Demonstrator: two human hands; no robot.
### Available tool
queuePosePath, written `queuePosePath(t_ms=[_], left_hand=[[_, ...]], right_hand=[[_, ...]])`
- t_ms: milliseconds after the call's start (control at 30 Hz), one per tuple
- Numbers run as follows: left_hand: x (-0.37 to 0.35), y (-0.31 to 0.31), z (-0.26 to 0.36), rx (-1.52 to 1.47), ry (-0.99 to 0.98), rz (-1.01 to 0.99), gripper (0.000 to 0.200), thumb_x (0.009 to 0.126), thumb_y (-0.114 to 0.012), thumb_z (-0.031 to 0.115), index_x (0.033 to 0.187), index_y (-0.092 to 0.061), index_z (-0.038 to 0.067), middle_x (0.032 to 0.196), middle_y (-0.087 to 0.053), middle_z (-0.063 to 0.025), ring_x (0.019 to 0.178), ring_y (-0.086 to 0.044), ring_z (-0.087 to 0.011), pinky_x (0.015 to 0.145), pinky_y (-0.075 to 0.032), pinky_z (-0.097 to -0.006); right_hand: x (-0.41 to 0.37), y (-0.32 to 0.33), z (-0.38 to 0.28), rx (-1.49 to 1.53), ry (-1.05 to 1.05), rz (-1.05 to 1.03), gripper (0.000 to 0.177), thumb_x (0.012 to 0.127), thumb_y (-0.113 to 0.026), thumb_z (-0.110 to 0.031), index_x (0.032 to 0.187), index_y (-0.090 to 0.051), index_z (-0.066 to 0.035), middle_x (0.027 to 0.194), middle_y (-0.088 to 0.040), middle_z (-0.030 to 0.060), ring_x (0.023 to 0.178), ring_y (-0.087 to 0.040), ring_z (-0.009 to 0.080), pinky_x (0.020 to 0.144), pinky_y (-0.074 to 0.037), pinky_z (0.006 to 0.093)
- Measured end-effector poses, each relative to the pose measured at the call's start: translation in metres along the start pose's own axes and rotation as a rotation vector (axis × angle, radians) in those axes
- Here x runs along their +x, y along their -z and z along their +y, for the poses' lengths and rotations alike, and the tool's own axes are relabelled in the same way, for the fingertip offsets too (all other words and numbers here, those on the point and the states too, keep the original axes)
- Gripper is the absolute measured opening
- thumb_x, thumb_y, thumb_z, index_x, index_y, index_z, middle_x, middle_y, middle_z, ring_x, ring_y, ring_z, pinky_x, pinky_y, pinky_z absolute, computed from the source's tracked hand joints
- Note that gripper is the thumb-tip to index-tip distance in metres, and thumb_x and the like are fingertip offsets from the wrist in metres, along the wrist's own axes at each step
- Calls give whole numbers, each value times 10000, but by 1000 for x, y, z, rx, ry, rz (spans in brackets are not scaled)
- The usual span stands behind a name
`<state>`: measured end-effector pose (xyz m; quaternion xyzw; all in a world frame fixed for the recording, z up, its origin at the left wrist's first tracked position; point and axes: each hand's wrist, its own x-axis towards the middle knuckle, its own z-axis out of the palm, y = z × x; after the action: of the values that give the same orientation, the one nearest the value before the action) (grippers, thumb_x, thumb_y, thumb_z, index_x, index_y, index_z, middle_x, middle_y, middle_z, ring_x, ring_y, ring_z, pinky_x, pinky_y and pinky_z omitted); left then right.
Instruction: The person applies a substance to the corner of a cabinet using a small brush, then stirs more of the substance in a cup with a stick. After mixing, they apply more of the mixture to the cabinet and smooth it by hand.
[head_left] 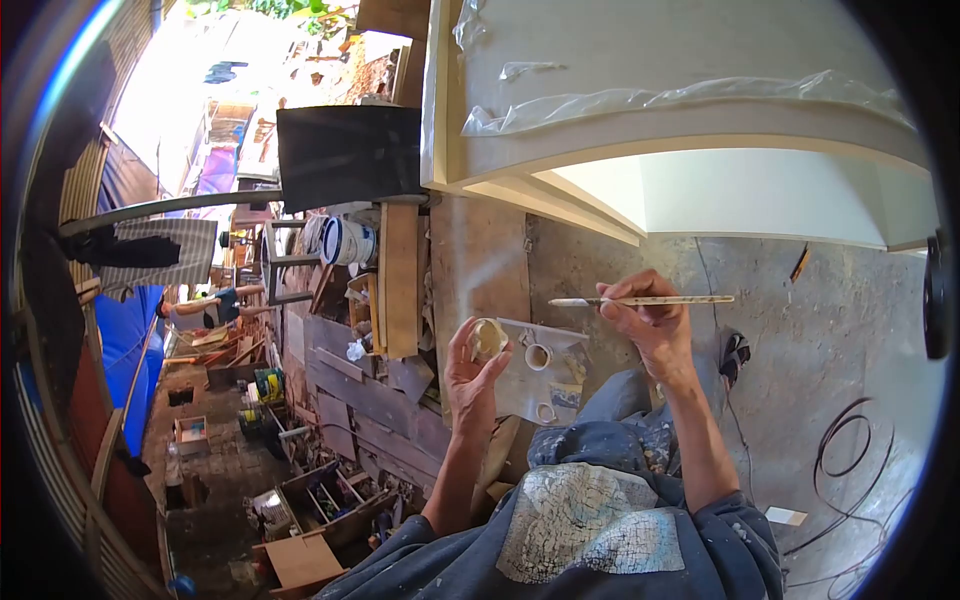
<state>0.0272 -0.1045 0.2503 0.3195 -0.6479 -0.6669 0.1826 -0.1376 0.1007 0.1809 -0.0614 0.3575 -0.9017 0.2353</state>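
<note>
My left hand (468, 385) is wrapped round a small cup (489, 340) with pale yellowish contents, its open mouth toward me. Held level in my right hand (650, 315) is a thin paintbrush (695, 299), its whitish tip pointing left, apart from the cup. Below and between the hands, a clear plastic sheet (560, 375) lies on the floor with a white cup (538, 357) and a smaller round container (546, 411) on it. Ahead stands a cream-coloured cabinet (620, 140) with crinkled clear film along its edge; the brush does not touch it.
A white bucket (348, 242), wooden boards (402, 280) and a dark panel (350, 150) stand to the left. Farther left are a toolbox (330, 500) and another person (215, 305). A dark cable (845, 440) coils on the concrete floor (780, 350) at right.
</note>
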Motion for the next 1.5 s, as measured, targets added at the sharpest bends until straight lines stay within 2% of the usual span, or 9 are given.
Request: queuePosePath(t_ms=[100,300,400,600,700,900,1100,1300,1500], left_hand=[[18,17,-3,-10,-1,-39,679,895,-726,-105,1507,-462,25,1430,-570,-113,1238,-625,-219,1090,-538,-416],[49,27,15,-36,-17,-74,677,895,-735,-91,1504,-465,30,1376,-594,-97,1203,-637,-216,1075,-543,-408],[66,23,36,-27,-95,-99,661,894,-735,-78,1495,-496,58,1352,-608,-85,1173,-644,-210,1045,-561,-394],[98,5,100,158,-332,-81,590,921,-736,87,1473,-531,66,1314,-626,-99,1134,-629,-200,980,-573,-403],[114,-13,137,200,-475,-94,606,945,-750,170,1484,-507,40,1317,-627,-118,1108,-652,-227,976,-569,-406],[156,-63,195,247,-691,-217,686,976,-754,290,1513,-448,-8,1341,-627,-166,1058,-706,-287,911,-564,-389],[204,-108,206,220,-709,-432,697,967,-763,235,1527,-429,-10,1365,-625,-179,1046,-716,-295,871,-556,-371],[241,-134,200,188,-630,-636,742,882,-836,122,1516,-466,15,1370,-633,-168,1118,-713,-305,924,-592,-404],[254,-149,192,133,-604,-798,727,869,-845,108,1493,-488,-1,1326,-657,-162,1091,-712,-300,960,-590,-439]], right_hand=[[9,-10,16,-43,25,58,163,907,-825,-45,1034,-724,-67,1060,-724,4,1001,-660,108,945,-478,276],[3,-11,22,-135,-137,141,128,973,-777,-147,1050,-734,-54,994,-724,-1,936,-657,105,835,-514,288],[-4,3,34,-188,-93,200,94,978,-746,-118,1053,-737,-61,948,-729,11,863,-654,117,766,-525,313],[-1,25,4,-933,268,75,160,903,-717,-15,1050,-750,-67,853,-699,72,763,-636,239,737,-523,359],[5,24,-2,-956,357,22,161,895,-719,-8,1045,-752,-54,835,-689,65,768,-627,263,740,-520,367],[3,10,-9,-792,262,93,124,938,-699,-37,1048,-757,-28,922,-724,98,842,-653,218,759,-514,338],[7,-7,-3,-639,268,182,221,995,-660,-162,1086,-736,25,996,-725,120,863,-658,192,744,-505,312],[3,-17,33,-437,76,419,185,1003,-628,-94,1102,-734,20,977,-708,118,877,-639,178,751,-482,305],[6,-43,62,-486,219,465,104,994,-634,-61,1051,-701,-6,983,-686,87,837,-606,138,727,-460,279]])
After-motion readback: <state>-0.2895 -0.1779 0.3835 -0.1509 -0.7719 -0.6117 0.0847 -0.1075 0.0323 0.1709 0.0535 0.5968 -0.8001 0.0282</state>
